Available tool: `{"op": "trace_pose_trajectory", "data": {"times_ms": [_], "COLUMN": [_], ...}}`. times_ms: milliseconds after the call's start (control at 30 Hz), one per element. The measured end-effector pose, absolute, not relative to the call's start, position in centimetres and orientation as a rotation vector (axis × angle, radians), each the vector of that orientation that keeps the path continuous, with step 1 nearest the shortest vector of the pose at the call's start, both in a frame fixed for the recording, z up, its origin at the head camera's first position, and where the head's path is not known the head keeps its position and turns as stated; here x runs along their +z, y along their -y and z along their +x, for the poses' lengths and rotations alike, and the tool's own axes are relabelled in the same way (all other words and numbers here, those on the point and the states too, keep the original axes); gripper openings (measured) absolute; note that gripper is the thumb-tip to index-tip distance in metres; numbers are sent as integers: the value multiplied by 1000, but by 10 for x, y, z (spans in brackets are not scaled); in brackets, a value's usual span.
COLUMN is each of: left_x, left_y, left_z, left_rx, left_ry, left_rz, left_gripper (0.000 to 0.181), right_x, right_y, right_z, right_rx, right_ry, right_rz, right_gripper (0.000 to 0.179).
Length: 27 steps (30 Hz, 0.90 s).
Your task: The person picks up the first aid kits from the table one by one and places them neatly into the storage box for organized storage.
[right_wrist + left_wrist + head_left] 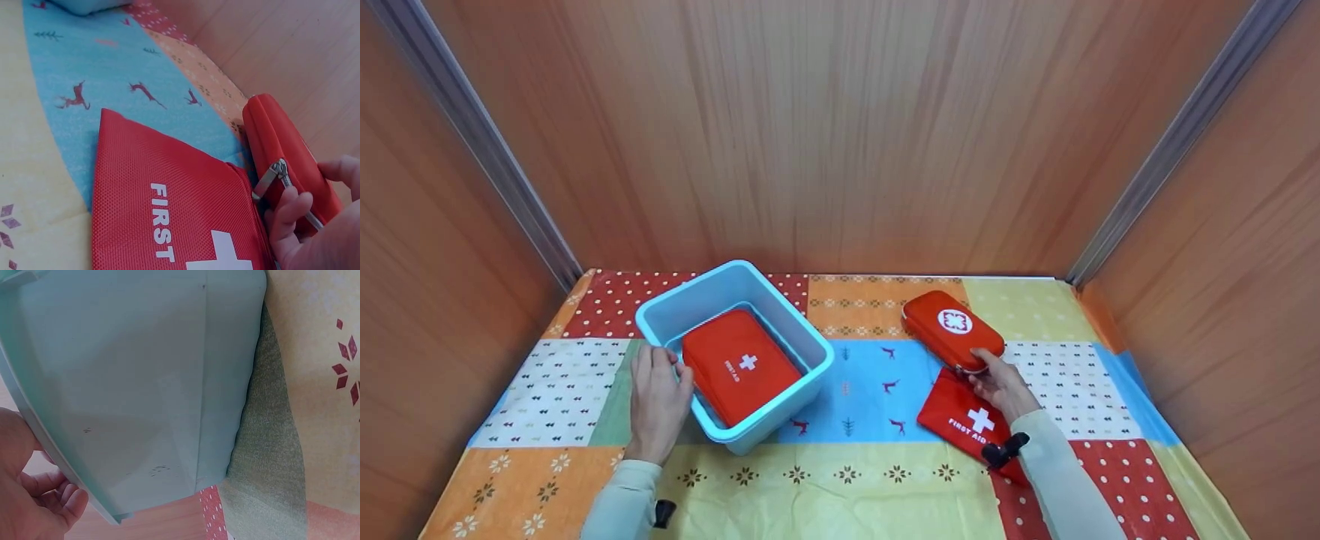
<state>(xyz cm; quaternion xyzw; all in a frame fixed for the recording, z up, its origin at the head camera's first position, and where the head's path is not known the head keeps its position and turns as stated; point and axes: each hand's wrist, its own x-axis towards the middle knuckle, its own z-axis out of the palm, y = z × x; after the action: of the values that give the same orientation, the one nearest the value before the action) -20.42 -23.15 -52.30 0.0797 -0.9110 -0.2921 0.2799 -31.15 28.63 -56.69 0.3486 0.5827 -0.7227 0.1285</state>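
A light-blue plastic bin (pixel 789 414) stands left of centre, and a red first aid pouch (pixel 739 367) with a white cross lies inside it. My left hand (pixel 656 401) grips the bin's left rim, its fingers curled over the edge; the left wrist view shows the hand (pixel 39 484) at the rim against the bin's outer wall (pixel 124 394). On the right, my right hand (pixel 1001 384) pinches the near end of a red zippered case (pixel 941 330) with a round white emblem. A flat red first aid pouch (pixel 952 420) lies just below, partly hidden by the right forearm.
A patchwork-print cloth (pixel 847 487) covers the table. Wood-grain panels (pixel 840 150) rise behind and on both sides, joined by grey metal corner strips (pixel 1177 142). Patterned cloth lies between the bin and the red case.
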Motion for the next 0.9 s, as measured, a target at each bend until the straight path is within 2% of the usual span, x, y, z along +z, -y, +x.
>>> {"op": "trace_pose_trajectory", "data": {"times_ms": [333,900], "left_x": [-520,-521], "left_y": [231,230], "left_z": [-203,-204], "left_rx": [-796,-816], "left_ry": [2440,2446], "left_rz": [216,219], "left_gripper": [27,28], "right_x": [-555,-500], "right_y": [-279,-238], "right_z": [-310,-303], "right_rx": [-2220,-2307], "right_ry": [-1595,-1600], "right_rz": [917,716], "right_gripper": [76,74]}}
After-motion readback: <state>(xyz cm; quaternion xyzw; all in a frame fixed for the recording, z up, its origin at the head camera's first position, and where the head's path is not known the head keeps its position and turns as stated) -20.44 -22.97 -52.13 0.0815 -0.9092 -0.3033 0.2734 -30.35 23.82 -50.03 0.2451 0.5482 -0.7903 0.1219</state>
